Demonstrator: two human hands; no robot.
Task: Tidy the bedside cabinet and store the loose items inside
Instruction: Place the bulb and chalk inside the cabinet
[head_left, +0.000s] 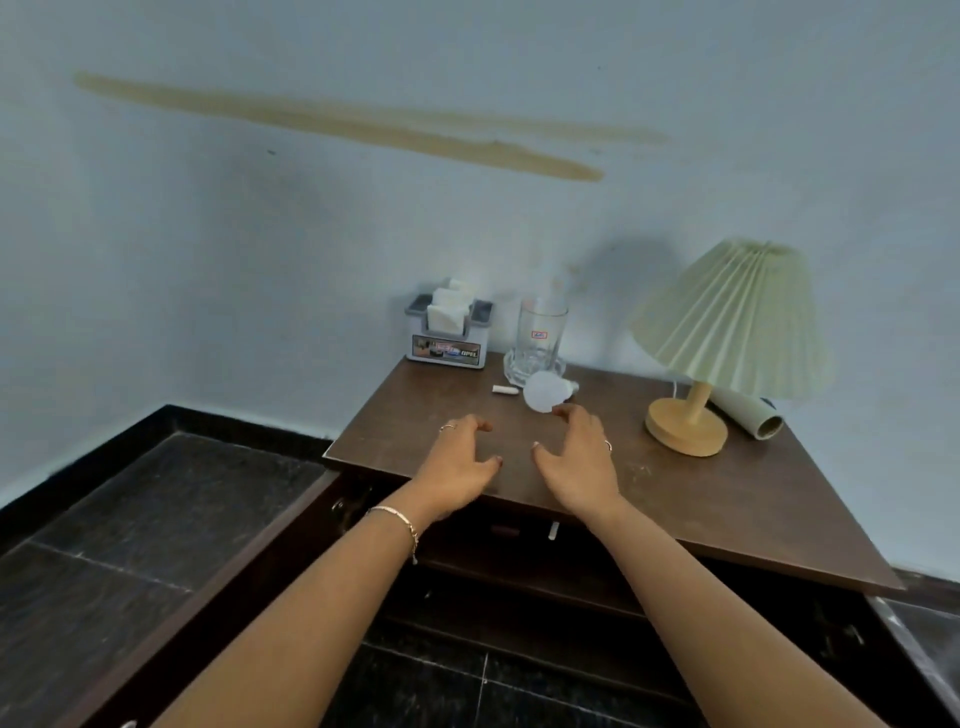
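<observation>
- Both your hands are out over the front part of the bedside cabinet (727, 499) top, palms down, fingers curled a bit like claws.
- Your left hand (460, 462) is spread loose, nothing in it. It's got a ring on one finger and a thin bracelet (397, 519) at the wrist.
- Your right hand (574, 462) is also open and holding nothing, but its fingertips (563, 411) are right at the edge of the white round disc (544, 391). Touching or just shy of it, can't tell from here.
- That disc sits just in front of the glass mug (540, 335), which stands on a clear glass dish (519, 370).
- A small white stick thing (505, 389) lies on the wood just left of the disc, too small to say what it is.
- Back left corner: grey tissue holder (449, 340) with white napkins poking up.
- Right side: lamp (727, 332) with a pleated pale green shade on a wooden base, and a rolled pale tube (748, 415) lying behind the base.
- Below the top the cabinet door (218, 587) on the left hangs open, with dark shelves showing inside.
</observation>
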